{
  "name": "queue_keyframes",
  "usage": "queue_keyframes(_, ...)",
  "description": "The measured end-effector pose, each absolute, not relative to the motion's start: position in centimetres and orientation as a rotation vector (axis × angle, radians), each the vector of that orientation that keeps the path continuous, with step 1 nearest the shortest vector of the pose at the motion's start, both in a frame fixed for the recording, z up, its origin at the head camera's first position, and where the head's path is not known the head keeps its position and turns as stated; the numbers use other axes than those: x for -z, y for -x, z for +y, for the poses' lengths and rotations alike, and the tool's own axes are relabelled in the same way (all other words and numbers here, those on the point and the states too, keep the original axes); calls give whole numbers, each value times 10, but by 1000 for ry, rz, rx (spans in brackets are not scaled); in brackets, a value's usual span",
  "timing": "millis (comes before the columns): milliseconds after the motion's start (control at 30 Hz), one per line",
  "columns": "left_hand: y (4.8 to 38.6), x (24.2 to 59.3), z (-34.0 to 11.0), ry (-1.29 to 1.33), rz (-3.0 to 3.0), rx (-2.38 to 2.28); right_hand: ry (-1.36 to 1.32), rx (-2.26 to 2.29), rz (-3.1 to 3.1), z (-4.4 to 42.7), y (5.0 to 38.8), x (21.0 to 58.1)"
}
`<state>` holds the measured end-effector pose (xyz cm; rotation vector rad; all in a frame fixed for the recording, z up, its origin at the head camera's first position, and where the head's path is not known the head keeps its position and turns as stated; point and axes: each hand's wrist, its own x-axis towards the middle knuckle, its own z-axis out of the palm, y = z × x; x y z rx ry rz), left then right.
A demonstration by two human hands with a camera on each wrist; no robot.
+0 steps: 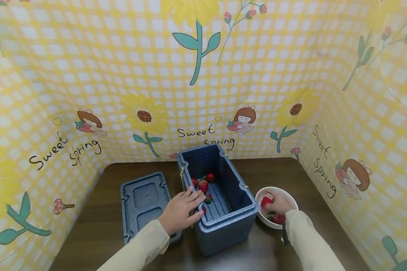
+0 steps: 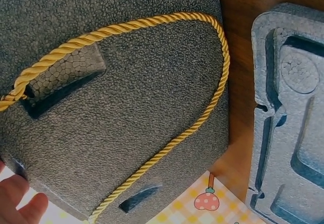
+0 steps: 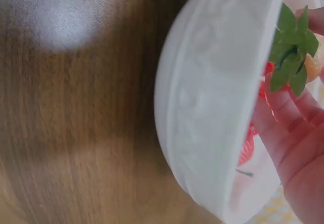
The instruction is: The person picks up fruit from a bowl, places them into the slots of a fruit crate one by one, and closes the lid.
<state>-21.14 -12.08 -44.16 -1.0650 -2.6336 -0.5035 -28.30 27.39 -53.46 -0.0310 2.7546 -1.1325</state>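
A dark blue-grey foam box (image 1: 225, 239) stands lidless on the table with several strawberries (image 1: 203, 186) on its floor. My left hand (image 1: 180, 211) rests on the box's left rim, fingers laid across it; in the left wrist view only some fingertips (image 2: 20, 198) show at the rim. To the right of the box is a white bowl (image 3: 212, 97) with more strawberries (image 1: 277, 218) in it. Reaching into this bowl, my right hand (image 1: 279, 205) holds a red strawberry (image 1: 266, 201) by its fingertips. Green leaves of a strawberry (image 3: 292, 57) show between the fingers in the right wrist view.
The box's foam lid (image 1: 146, 197) lies left of it on the brown wooden table (image 1: 91, 222). A yellow twisted rope (image 2: 177, 143) hangs along the box's left side. Yellow checked cloth (image 1: 122, 67) encloses the back and sides.
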Motion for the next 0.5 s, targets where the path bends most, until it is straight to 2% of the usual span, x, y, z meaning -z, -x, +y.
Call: queue_keyframes(500,212,442,-121,1062,-2688,469,37,1327,2662,273,298,486)
